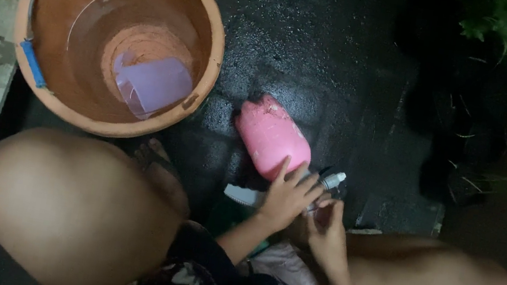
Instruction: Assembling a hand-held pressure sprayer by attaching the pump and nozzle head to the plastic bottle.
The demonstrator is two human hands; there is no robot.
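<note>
orange tubs [119,35]: 1 | pink bottles [271,135]: 1 | plastic jugs [154,84]: 1 | brushes [244,195]: 1 | hands [289,198]: 2

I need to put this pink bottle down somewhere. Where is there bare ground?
Bare wet ground lies between the orange tub and the dark plants, beyond the pink bottle. It is crowded near the knees, where the left hand and right hand meet at the bottle's cap.
</note>
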